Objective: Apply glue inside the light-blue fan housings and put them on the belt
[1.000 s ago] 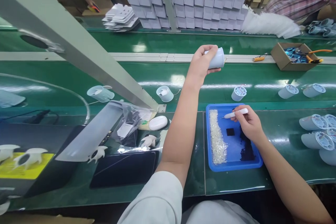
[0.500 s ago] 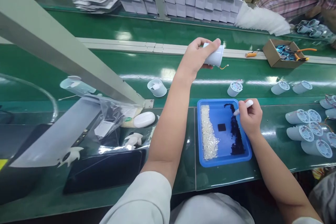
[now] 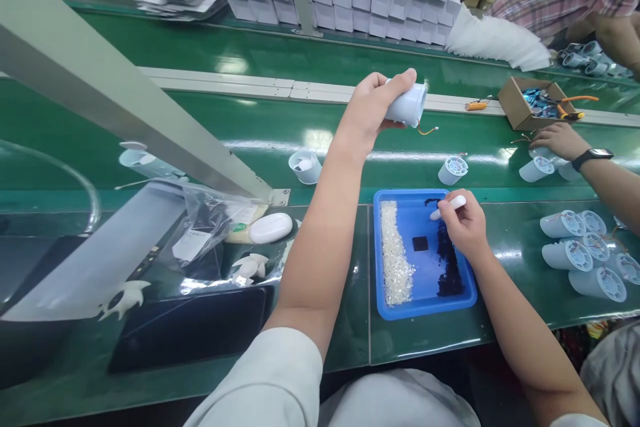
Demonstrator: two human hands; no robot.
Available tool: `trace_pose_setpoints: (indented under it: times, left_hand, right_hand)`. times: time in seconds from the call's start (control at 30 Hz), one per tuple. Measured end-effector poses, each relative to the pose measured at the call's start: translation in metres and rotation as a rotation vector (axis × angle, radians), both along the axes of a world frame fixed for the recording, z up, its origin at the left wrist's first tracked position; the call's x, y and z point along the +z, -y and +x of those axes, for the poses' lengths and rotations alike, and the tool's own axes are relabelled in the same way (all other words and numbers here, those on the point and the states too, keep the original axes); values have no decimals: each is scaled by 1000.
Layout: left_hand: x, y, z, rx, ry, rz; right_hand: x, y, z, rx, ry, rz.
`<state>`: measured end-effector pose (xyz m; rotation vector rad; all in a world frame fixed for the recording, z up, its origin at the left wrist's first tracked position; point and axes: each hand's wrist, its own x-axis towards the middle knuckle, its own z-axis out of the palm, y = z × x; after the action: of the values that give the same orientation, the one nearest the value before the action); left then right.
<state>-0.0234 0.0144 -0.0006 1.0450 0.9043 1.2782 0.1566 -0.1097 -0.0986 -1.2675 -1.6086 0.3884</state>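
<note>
My left hand (image 3: 373,103) is wrapped round a pale cylindrical housing (image 3: 409,105), held up on its side above the green bench. A thin orange wire with a small plug hangs from its end. Lower down, my right hand (image 3: 467,223) grips a white pen-like tool (image 3: 454,204), its tip pointing down left over a blue tray (image 3: 425,312). Small whitish pieces (image 3: 397,260) fill the tray's left side, and small black pieces (image 3: 450,267) lie along its right. Between them is a black square (image 3: 420,243). Beyond the tray stands another housing (image 3: 453,170) with a spoked end.
A co-worker's hand (image 3: 560,140) with a watch touches housings at the right. Several more housings (image 3: 570,223) stand nearer. A cardboard box (image 3: 520,110) holds blue parts and orange-handled pliers. A slanted metal post (image 3: 150,100) and a plastic bag (image 3: 200,227) occupy the left.
My right hand has moved slightly left with the pen-like tool, further over the tray. The left hand still holds the housing, tilted a little differently. A co-worker's hand has come in at the right.
</note>
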Motion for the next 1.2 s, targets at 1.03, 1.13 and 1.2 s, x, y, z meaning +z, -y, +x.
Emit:
trace_pose_setpoints:
  times: [1.03,1.13,1.2]
  left_hand:
    - [-14,16,50,-268,-181,-30]
    - [-13,18,51,-274,-183,-17]
    - [-13,19,50,-280,-181,-8]
  right_hand:
    - [10,10,1,-114,-316,203]
    - [10,10,1,-115,-349,195]
    - [11,10,1,-104,-369,201]
